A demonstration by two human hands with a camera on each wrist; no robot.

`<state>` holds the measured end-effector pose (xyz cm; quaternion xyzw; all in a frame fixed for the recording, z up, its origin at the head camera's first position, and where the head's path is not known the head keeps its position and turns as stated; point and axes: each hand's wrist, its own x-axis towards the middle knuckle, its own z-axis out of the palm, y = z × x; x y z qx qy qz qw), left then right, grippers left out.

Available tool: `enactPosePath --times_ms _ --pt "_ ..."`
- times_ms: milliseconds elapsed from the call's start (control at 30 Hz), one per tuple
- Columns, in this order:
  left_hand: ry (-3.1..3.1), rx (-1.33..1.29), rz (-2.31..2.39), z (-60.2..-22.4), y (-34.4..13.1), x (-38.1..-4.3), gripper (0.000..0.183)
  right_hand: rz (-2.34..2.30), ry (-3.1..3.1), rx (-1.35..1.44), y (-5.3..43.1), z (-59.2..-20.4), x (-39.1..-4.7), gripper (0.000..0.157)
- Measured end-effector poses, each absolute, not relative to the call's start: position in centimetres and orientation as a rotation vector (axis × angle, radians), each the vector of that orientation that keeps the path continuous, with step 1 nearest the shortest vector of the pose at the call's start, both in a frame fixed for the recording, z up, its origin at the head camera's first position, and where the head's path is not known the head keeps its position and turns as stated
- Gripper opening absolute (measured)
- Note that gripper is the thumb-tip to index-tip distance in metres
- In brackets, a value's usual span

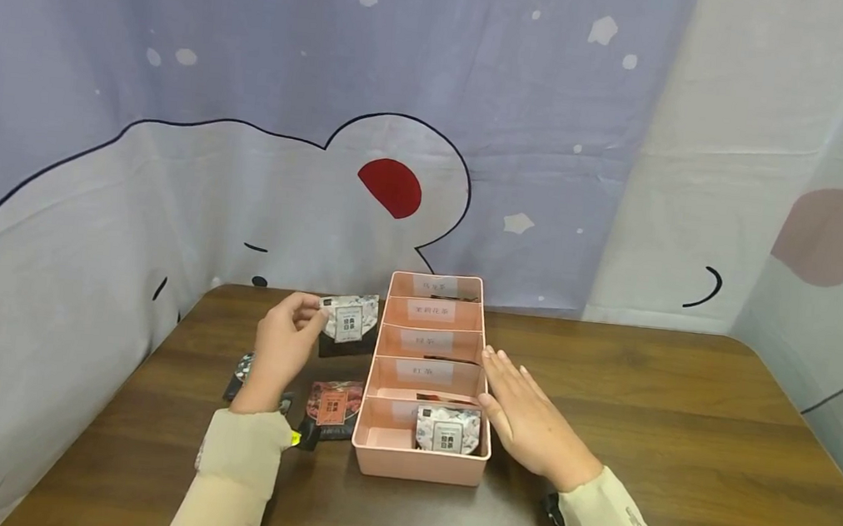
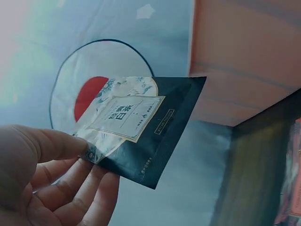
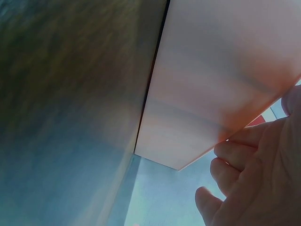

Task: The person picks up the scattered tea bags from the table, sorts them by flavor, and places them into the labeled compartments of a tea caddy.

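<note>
Between thumb and fingers, my left hand (image 1: 286,343) pinches a tea sachet (image 2: 131,127) by its corner; it is white and floral on one part, dark on the other. The sachet is held up left of a long pink divided box (image 1: 419,465). My right hand (image 1: 531,419) lies along the box's right side, its fingers fairly straight, fingertips right at the rim. In the nearest compartment stands another white floral sachet (image 1: 448,430). Farther compartments carry paper labels, and thin edges of sachets show in several of them.
On the wooden table (image 1: 643,399), left of the box, lie a red-and-black sachet (image 1: 333,410) and a dark patterned sachet (image 1: 240,372) partly hidden by my left wrist. A printed curtain (image 1: 538,139) hangs behind the table's far edge.
</note>
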<state>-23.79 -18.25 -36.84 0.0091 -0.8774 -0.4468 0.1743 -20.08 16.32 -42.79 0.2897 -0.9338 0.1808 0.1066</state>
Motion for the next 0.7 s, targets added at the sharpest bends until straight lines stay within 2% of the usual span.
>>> enactPosePath --times_ms 400,700 --pt "-2.351 -0.14 -1.286 -34.6 -17.6 -22.0 0.027 0.562 -2.771 0.849 16.2 -42.6 -20.1 0.06" --pt "-2.315 -0.379 -1.614 -34.2 -16.8 -21.4 0.022 0.584 -2.776 0.843 16.3 -42.7 -20.1 0.06"
